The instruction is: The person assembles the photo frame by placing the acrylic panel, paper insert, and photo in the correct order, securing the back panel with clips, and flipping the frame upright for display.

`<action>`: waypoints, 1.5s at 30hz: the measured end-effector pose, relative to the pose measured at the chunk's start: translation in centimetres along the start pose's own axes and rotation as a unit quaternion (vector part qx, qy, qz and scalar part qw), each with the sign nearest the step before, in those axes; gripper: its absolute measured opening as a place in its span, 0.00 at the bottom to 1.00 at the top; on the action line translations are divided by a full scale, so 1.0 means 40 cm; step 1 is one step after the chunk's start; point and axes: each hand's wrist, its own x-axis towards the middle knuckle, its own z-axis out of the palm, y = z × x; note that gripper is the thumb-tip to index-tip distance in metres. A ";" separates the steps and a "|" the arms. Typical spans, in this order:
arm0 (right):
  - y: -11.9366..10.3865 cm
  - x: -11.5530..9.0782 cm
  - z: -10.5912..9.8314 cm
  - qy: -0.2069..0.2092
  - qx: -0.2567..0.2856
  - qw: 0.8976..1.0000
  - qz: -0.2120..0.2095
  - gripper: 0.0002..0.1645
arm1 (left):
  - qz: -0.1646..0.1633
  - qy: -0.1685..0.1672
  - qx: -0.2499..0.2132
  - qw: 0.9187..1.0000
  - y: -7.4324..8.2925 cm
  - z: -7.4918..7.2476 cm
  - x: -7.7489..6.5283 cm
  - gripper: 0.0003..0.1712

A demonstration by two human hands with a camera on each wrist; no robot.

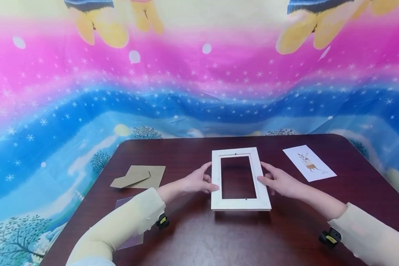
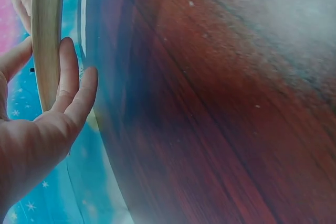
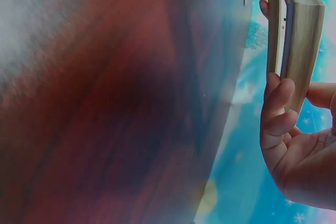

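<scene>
From where I stood, a person held a white rectangular picture frame above the dark reddish-brown table, its opening bare so the tabletop showed through. The left hand gripped one long side, thumb on the face towards the person and fingers bent round behind; the right hand pinched the opposite side the same way. The frame's outer edge was pale and wood-grained, and small dark fixings sat at its inner rim.

To the left lay a tan backing board with its stand leg angled out, and nearer, partly behind the sleeve, a clear sheet. On the right lay a white card printed with a leafy brown figure. A snowflake-patterned cloth hung behind.
</scene>
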 end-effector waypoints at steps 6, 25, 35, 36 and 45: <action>0.009 -0.001 0.023 -0.010 0.001 1.000 0.007 0.42 | 0.003 -0.008 0.031 0.999 -0.014 0.000 -0.010 0.56; 0.031 0.014 0.076 -0.055 -0.007 0.998 0.037 0.42 | -0.027 -0.043 0.170 0.984 -0.044 -0.004 -0.028 0.57; 0.050 0.007 0.084 -0.076 -0.029 0.995 0.063 0.44 | -0.031 -0.067 0.168 0.983 -0.059 0.007 -0.013 0.56; 0.051 0.007 0.084 -0.076 -0.030 0.994 0.068 0.44 | -0.030 -0.067 0.168 0.983 -0.060 0.007 -0.011 0.56; 0.055 0.008 0.087 -0.076 -0.044 0.995 0.050 0.43 | -0.027 -0.077 0.167 0.983 -0.056 0.003 -0.006 0.56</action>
